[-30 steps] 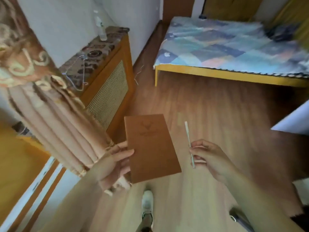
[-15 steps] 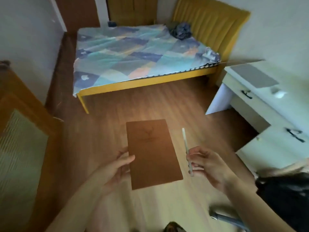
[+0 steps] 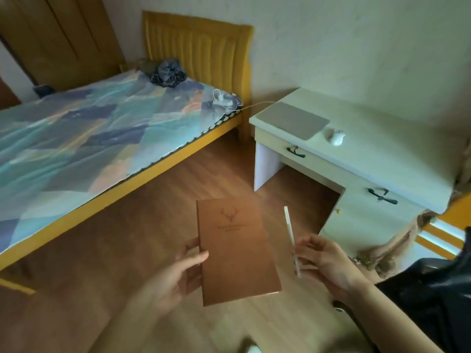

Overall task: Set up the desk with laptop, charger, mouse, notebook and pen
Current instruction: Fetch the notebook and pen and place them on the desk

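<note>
The left hand (image 3: 175,273) grips a brown notebook (image 3: 235,250) by its edge; the right hand (image 3: 323,263) pinches a white pen (image 3: 290,233). Laptop (image 3: 297,119) and mouse (image 3: 337,138) sit near the desk's (image 3: 382,159) left end.

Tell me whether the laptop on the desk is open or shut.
Shut. The laptop lies flat on the desk with its grey lid down; no screen or keyboard shows. A white mouse sits beside it.

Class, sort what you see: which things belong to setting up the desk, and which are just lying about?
Job: notebook in left hand; pen in right hand; laptop, mouse, charger cable, desk.
Lying about: bed, dark clothes.
</note>
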